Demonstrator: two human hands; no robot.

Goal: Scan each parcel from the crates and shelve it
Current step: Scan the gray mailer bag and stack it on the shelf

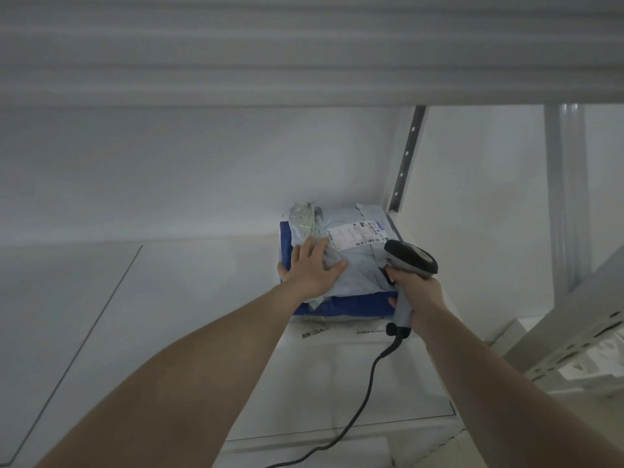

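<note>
Right of centre in the frame, a pale grey poly mailer (354, 265) lies on top of a blue parcel (354, 304) on the white shelf (169, 298), tucked into the back corner by the perforated upright (405, 163). The left hand (312, 270) lies flat on the mailer, fingers spread and straight, gripping nothing. A white shipping label (358, 235) (barcode along its lower edge) faces up on the mailer. The right hand (417, 295) is wrapped around the handle of a grey barcode scanner (410, 258), its dark head just beside the label; its black cable (364, 400) trails toward the bottom of the frame
</note>
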